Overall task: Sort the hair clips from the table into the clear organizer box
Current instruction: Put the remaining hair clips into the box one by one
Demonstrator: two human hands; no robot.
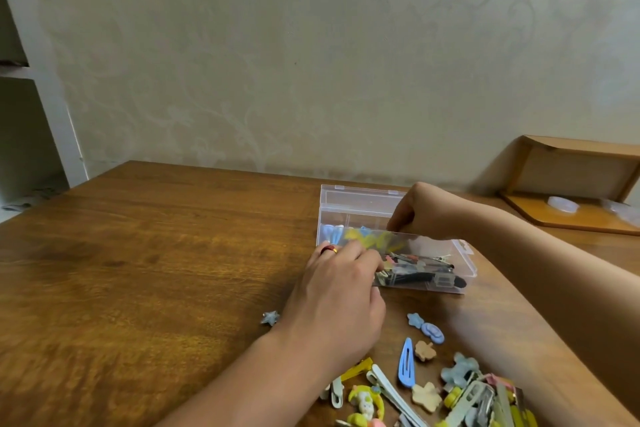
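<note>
Mid-sort: my left hand pinches something small at the box, right hand curled inside it, contents unclear. Next, fetch from the clips on the table at five o'clock.

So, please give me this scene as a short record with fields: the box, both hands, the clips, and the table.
box: clear organizer box, lid open, on the wooden table
box contents: blue, yellow and dark hair clips
left hand: at the box's near-left wall, ring on one finger; what it holds is hidden
right hand: over the box, fingers curled down inside
loose clips: pile at the near edge, blue snap clip, grey star clip apart on the left
</note>
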